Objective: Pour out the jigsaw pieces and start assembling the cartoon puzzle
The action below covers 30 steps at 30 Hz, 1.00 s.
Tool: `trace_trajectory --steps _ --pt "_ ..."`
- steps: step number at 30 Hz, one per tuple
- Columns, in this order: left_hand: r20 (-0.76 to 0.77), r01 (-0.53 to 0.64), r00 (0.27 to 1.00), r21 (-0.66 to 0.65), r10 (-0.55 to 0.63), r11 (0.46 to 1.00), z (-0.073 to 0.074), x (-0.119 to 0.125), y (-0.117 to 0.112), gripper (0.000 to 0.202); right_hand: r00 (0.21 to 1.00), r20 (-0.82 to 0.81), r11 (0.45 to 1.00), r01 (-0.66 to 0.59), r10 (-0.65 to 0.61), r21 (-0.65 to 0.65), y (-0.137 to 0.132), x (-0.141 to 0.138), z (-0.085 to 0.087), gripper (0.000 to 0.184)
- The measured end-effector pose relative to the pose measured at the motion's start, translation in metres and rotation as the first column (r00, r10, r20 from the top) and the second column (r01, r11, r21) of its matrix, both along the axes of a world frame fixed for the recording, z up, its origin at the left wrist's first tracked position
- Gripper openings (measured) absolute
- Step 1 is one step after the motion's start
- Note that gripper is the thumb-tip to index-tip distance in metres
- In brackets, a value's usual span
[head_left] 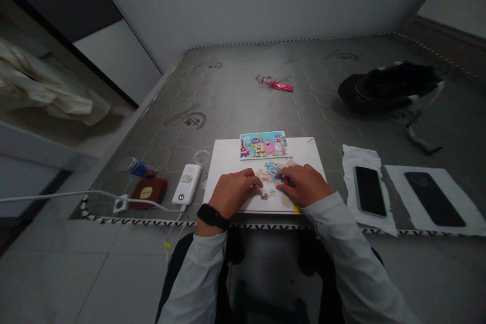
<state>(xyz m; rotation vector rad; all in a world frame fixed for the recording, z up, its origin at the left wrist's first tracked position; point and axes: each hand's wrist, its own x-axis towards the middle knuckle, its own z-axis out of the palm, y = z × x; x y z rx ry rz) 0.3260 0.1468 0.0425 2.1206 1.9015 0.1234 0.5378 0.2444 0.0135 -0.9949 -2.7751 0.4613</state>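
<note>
A white board (224, 159) lies in front of me with a heap of small jigsaw puzzle pieces (266, 176), some showing cardboard backs and some coloured. My left hand (237, 190), with a dark band on its wrist, has curled fingers and thumb close together at a small purple puzzle piece (265, 196) left of the heap. My right hand (304, 184) bends over the heap's right side, index finger and thumb around a dark blue piece, partly hidden by the fingers. Behind the heap lies a colourful cartoon picture card (264, 146) at the board's far edge.
To the left are a white power bank (187, 185) with a cable, a brown case (149, 193) and a small bottle (136, 167). Phones (369, 191) lie on white tissue to the right. A red-handled tool (279, 84) and a black cap (387, 88) lie farther back.
</note>
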Motion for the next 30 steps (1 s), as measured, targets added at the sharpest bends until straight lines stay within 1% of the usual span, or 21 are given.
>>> trace_trajectory --steps 2,6,9,13,17,21,25,30 --pt "-0.004 -0.007 1.000 -0.007 0.007 1.000 0.0006 0.0012 0.0006 0.014 1.000 -0.001 1.000 0.018 -0.018 -0.010 -0.0006 -0.0007 0.0006 0.019" --pt "-0.003 -0.028 1.000 -0.016 0.028 0.999 -0.0001 0.0023 0.0012 0.015 1.000 -0.006 0.999 0.022 -0.022 -0.037 -0.0009 -0.0013 0.0015 0.008" --pt "-0.010 -0.054 0.999 -0.031 0.054 0.998 -0.0004 0.0032 0.0011 0.018 1.000 -0.010 0.999 0.020 -0.021 -0.039 -0.0012 -0.0019 0.0019 0.007" --pt "-0.012 -0.069 0.998 -0.050 0.069 0.996 -0.0002 0.0047 0.0012 0.020 1.000 0.000 0.999 -0.003 0.003 -0.045 -0.0017 -0.0028 0.0024 0.005" --pt "-0.008 -0.065 0.998 -0.066 0.064 0.996 -0.0011 0.0040 0.0022 0.022 0.998 -0.032 0.998 -0.051 0.050 -0.021 -0.0018 -0.0028 0.0017 0.005" --pt "0.006 -0.059 0.998 -0.079 0.060 0.995 -0.0007 0.0011 0.0036 0.023 0.996 -0.057 0.998 -0.066 0.065 -0.006 -0.0012 -0.0029 -0.0005 0.005" --pt "-0.043 -0.048 0.998 -0.076 0.045 0.996 0.0012 0.0012 0.0033 0.019 0.994 -0.083 0.997 -0.073 0.072 -0.017 -0.0011 -0.0025 -0.0019 0.003" --pt "-0.129 -0.043 0.991 -0.069 0.034 0.997 0.0045 0.0094 -0.0002 0.016 0.993 -0.094 0.997 -0.074 0.072 -0.012 -0.0020 -0.0019 -0.0028 0.004"
